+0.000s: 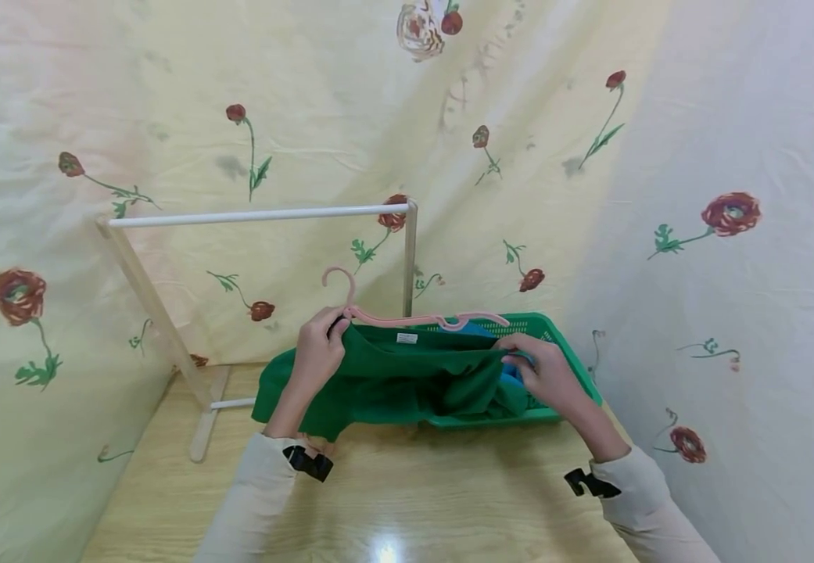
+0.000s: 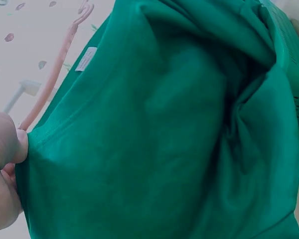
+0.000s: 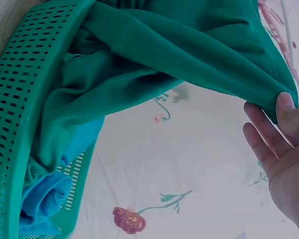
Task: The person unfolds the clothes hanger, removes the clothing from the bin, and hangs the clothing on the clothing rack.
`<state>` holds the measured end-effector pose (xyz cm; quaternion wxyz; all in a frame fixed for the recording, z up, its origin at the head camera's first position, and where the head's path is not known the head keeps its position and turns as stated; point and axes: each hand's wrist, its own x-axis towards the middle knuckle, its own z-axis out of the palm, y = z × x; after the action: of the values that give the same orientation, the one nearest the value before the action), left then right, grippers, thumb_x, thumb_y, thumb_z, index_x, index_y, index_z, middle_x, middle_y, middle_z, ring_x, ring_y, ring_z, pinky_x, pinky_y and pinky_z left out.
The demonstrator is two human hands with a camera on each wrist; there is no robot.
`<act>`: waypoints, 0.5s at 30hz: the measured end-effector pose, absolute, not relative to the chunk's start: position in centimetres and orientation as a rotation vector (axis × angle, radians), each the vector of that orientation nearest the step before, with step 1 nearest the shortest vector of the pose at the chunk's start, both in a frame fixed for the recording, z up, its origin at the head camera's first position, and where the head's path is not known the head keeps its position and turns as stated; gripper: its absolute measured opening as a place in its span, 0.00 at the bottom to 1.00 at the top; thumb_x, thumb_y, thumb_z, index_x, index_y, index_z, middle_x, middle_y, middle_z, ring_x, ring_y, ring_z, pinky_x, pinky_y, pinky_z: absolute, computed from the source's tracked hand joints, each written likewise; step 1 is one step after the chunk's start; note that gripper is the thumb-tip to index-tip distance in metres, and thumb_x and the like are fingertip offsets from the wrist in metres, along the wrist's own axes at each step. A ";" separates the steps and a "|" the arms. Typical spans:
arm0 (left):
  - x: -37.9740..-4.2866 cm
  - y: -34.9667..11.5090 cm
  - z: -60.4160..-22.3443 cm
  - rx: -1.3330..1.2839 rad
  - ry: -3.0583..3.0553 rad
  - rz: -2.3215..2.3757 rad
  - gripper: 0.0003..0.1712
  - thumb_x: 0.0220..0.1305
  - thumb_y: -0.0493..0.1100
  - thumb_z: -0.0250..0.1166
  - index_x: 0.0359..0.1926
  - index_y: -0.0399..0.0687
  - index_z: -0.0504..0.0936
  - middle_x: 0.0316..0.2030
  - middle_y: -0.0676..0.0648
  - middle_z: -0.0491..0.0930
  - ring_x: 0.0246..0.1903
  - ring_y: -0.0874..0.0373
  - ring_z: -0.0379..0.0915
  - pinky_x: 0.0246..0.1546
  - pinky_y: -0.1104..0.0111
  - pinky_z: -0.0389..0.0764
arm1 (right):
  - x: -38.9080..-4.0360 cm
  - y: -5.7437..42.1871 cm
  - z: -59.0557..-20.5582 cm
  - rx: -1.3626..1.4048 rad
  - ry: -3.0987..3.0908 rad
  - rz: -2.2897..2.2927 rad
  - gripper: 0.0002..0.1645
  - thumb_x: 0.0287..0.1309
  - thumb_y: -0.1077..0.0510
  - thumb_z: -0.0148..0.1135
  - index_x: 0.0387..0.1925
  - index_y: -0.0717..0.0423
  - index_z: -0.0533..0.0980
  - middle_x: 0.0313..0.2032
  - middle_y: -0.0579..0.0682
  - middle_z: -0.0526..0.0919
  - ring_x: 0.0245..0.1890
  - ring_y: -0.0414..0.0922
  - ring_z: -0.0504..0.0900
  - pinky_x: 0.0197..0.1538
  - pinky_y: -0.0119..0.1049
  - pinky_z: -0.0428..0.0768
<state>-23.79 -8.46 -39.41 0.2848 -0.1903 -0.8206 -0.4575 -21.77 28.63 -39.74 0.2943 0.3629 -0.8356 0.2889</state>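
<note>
- Green cloth fills the middle: the garment [image 1: 385,391] is held up above the table [image 1: 378,500], in front of the basket [image 3: 32,64], its lower folds drooping over the basket's rim.
- Left hand [image 1: 318,352]: its grip is narrow, thumb and fingers pinching the neckline just below the hook of the pink hanger [image 1: 399,321]. A steady pinch here matters most, as this end seems to anchor the work.
- Right hand [image 1: 540,367]: its grip is narrow too, thumb and forefinger on the far end of the neckline, other fingers loose. A light pinch should do; a hard tug could stretch the edge.
- On this side the hanger's arm lies along the neckline with its tip outside the cloth. Whether the opposite arm sits inside the garment cannot be told; hand and cloth cover it.
- To seat the free arm well, widen the neckline first, slip the tip under the edge, then ease the cloth outward along the arm.
- White tag [image 1: 407,338] sits off to one side of the hook; bringing it under the hook should help the shoulders lie even.
- Mind the folds by the basket: blue cloth [image 3: 45,199] lies inside, and raising the garment slightly would lessen any drag.
</note>
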 end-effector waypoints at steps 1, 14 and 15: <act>-23.8 -8.4 -39.4 -0.506 -2.198 -1.226 0.14 0.74 0.31 0.56 0.54 0.30 0.83 0.47 0.34 0.85 0.50 0.41 0.83 0.52 0.52 0.85 | -21.7 28.7 -39.7 0.967 -2.223 0.773 0.18 0.50 0.80 0.69 0.39 0.59 0.82 0.38 0.52 0.88 0.36 0.46 0.86 0.41 0.18 0.78; -23.9 -8.7 -39.4 -0.510 -2.194 -1.185 0.12 0.72 0.30 0.58 0.51 0.29 0.84 0.44 0.34 0.86 0.48 0.41 0.84 0.51 0.51 0.86 | -21.8 29.2 -39.0 0.935 -2.172 0.823 0.19 0.50 0.82 0.66 0.39 0.62 0.82 0.36 0.55 0.87 0.29 0.42 0.81 0.33 0.19 0.73; -23.9 -8.7 -39.4 -0.509 -2.196 -1.184 0.12 0.73 0.30 0.58 0.51 0.29 0.84 0.44 0.34 0.85 0.47 0.41 0.84 0.51 0.51 0.86 | -21.8 29.2 -38.9 0.937 -2.173 0.823 0.19 0.50 0.82 0.66 0.40 0.62 0.82 0.37 0.56 0.87 0.29 0.42 0.81 0.33 0.19 0.72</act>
<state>-23.88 -8.68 -39.42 0.2929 -0.1913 -0.8246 -0.4447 -21.79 29.22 -38.91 0.3128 0.3551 -0.8239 0.3118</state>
